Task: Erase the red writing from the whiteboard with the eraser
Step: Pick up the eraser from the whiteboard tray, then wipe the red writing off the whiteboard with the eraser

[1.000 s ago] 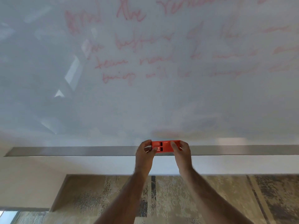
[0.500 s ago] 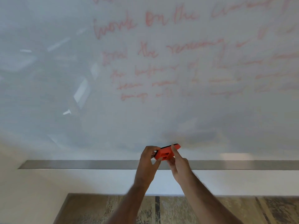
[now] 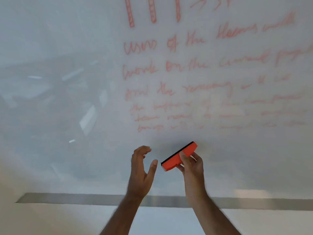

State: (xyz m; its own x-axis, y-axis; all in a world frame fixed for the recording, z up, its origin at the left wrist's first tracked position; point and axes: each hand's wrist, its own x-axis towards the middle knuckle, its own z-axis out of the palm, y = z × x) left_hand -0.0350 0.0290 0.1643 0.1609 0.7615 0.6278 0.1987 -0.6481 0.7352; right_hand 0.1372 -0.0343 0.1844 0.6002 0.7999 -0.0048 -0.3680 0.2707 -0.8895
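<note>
Nothing looks erased yet: the red writing (image 3: 211,78) fills the upper right of the whiteboard (image 3: 59,82), all lines intact. The right hand (image 3: 191,164) pinches the orange eraser (image 3: 179,156) at lower centre, just below the lowest line. The left hand (image 3: 141,168) hangs beside it, fingers apart, holding nothing.

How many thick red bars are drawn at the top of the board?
3, side by side above the handwriting: left bar, middle bar, right bar. Their tops run past the frame's edge, so more may lie out of view.

Eraser (image 3: 179,156) in right hand (image 3: 192,164) (tilted)
</note>
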